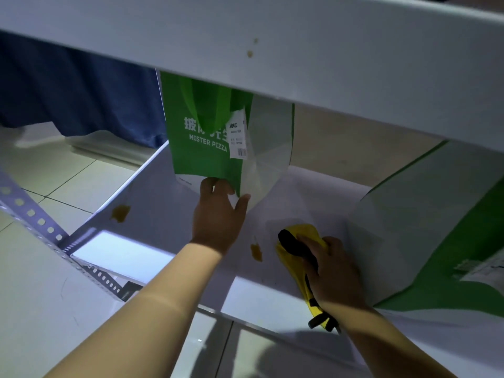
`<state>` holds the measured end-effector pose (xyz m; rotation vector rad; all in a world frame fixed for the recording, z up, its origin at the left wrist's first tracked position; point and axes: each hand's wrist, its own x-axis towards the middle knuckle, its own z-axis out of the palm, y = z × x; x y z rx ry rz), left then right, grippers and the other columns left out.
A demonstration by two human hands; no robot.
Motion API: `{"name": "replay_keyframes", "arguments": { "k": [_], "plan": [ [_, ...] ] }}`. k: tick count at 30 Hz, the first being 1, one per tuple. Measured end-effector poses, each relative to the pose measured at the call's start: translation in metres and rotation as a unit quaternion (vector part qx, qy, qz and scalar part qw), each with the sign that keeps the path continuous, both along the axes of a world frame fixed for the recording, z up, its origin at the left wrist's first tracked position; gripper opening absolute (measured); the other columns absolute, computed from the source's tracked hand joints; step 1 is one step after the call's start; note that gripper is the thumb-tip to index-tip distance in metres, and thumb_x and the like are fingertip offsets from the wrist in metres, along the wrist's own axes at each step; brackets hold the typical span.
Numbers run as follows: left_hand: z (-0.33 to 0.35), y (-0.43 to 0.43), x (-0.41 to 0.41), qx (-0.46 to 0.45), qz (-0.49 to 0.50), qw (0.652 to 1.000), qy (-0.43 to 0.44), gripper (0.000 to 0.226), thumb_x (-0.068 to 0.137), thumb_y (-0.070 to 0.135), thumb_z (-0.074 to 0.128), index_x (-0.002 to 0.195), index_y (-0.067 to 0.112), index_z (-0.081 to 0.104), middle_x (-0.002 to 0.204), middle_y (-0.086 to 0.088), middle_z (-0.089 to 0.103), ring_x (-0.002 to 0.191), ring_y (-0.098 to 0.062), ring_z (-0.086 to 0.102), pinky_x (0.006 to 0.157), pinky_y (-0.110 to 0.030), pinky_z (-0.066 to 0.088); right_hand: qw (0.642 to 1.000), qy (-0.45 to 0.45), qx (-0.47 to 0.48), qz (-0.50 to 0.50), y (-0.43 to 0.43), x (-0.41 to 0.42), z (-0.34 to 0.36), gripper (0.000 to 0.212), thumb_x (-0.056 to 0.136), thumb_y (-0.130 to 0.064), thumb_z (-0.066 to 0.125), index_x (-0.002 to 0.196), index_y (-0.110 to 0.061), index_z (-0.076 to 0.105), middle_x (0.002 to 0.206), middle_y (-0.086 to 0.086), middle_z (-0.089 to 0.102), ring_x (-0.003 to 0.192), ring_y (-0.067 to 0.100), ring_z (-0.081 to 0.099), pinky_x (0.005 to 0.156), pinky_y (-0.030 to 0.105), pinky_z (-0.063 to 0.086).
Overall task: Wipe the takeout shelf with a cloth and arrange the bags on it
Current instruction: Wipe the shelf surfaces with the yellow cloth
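Left hand (218, 214): grip closed on the bottom corner of the upright green bag (201, 148), fingers under the front face, thumb on the pale side panel. The bag stands toward the shelf's (169, 214) left edge and is flat-sided, with a white printed label. Right hand (332, 268): grip clenched around a crumpled yellow cloth (300, 233) with black trim, resting on the smooth white shelf near its front edge. A brownish stain (256, 251) lies just beside the cloth. A second bag (422, 214) sits tilted at the right.

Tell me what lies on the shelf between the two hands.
In the head view, a small brownish stain sits on the white shelf between the left hand and the right hand, beside the yellow cloth.
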<state>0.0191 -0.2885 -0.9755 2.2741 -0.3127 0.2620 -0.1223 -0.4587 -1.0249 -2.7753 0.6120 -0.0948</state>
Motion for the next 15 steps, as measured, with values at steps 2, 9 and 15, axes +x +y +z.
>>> {"name": "replay_keyframes", "arguments": {
  "k": [2,9,15],
  "plan": [
    [-0.003,0.002,-0.006,0.001,0.005,1.000,0.003,0.031,0.082,0.033,0.068,0.096,0.006,0.059,0.116,-0.015,0.050,0.091,-0.034,0.057,0.079,-0.035,0.046,1.000,0.016,-0.017,-0.001,0.002,0.000,0.001,0.043,0.094,-0.039,0.043,0.136,-0.047,0.036,0.131,0.002,0.035,0.110,0.028,0.048,0.089,0.038,0.044],
    [-0.038,0.022,-0.037,0.102,-0.016,0.995,0.019,0.027,0.081,0.030,0.067,0.100,0.010,0.064,0.108,-0.014,0.058,0.095,-0.035,0.057,0.076,-0.033,0.043,0.999,0.023,-0.030,0.023,0.005,0.011,0.003,0.042,0.096,-0.043,0.038,0.138,-0.045,0.034,0.131,0.005,0.033,0.113,0.032,0.043,0.094,0.040,0.040],
    [-0.063,0.059,-0.072,0.223,0.018,0.975,0.019,0.023,0.089,0.032,0.051,0.103,0.025,0.067,0.108,0.004,0.064,0.096,-0.019,0.051,0.081,-0.032,0.040,0.998,0.029,-0.025,0.043,0.018,0.047,0.006,0.041,0.097,-0.042,0.039,0.137,-0.042,0.035,0.128,0.007,0.033,0.107,0.033,0.042,0.090,0.044,0.036]
  ]
}}
